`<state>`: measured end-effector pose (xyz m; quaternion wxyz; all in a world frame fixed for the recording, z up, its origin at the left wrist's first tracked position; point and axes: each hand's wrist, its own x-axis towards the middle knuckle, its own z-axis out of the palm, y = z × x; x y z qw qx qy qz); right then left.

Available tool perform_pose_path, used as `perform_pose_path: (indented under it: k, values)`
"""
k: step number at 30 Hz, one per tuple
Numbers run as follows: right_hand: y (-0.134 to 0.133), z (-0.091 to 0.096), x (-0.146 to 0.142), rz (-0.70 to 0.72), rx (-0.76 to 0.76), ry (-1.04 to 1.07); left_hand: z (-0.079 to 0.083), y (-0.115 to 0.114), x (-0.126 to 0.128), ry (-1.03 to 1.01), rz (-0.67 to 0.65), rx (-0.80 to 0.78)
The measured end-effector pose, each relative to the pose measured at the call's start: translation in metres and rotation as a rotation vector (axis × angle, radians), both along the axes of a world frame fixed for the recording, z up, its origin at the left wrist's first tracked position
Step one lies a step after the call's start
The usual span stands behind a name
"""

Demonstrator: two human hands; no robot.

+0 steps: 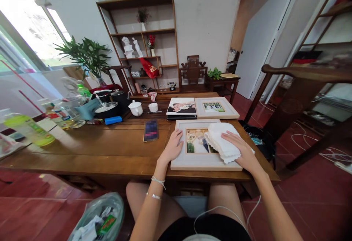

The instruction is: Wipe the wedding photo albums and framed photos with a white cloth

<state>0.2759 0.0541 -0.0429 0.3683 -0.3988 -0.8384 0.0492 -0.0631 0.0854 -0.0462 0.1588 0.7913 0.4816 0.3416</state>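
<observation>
A bin bag is sitting on the red floor nearest the camera, beside the person's knees. On the counter, a pale photo frame is lying flat at the near edge. The left hand is resting on the frame's left border, fingers spread flat and gripping nothing. The right hand is pressing a folded white cloth onto the frame's right side (palm down, fingers flat on the cloth rather than curled around it). A phone is lying just left of the frame, and two more framed pictures are lying behind it.
</observation>
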Motion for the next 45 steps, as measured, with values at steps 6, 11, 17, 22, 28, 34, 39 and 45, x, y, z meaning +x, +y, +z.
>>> perform_pose_path:
  k: [6, 11, 17, 22, 28, 34, 39, 45]
  values:
    - [-0.003, 0.003, 0.003, -0.005, 0.074, 0.006, -0.006, 0.005, -0.003, 0.027, -0.019, 0.011]
    - [0.019, 0.031, -0.001, -0.111, 0.258, -0.053, -0.013, 0.009, -0.006, 0.015, -0.029, 0.037]
    - [0.059, 0.05, -0.035, -0.238, 0.171, -0.424, -0.014, 0.009, -0.008, 0.019, -0.042, 0.047]
    - [0.058, 0.041, -0.048, -0.231, -0.025, -0.522, -0.012, 0.009, -0.006, 0.021, -0.035, 0.036]
    - [0.014, 0.053, -0.054, -0.223, -0.112, -0.571, -0.015, 0.01, -0.005, 0.017, -0.03, 0.065]
    - [-0.014, 0.048, -0.049, -0.181, -0.134, -0.541, -0.014, 0.01, -0.006, 0.022, -0.036, 0.059]
    - [0.032, 0.041, -0.044, -0.251, -0.088, -0.448, -0.011, 0.01, -0.006, 0.012, -0.05, 0.04]
    - [0.08, 0.046, -0.053, -0.344, -0.105, -0.415, -0.011, 0.009, -0.007, 0.008, -0.049, 0.037]
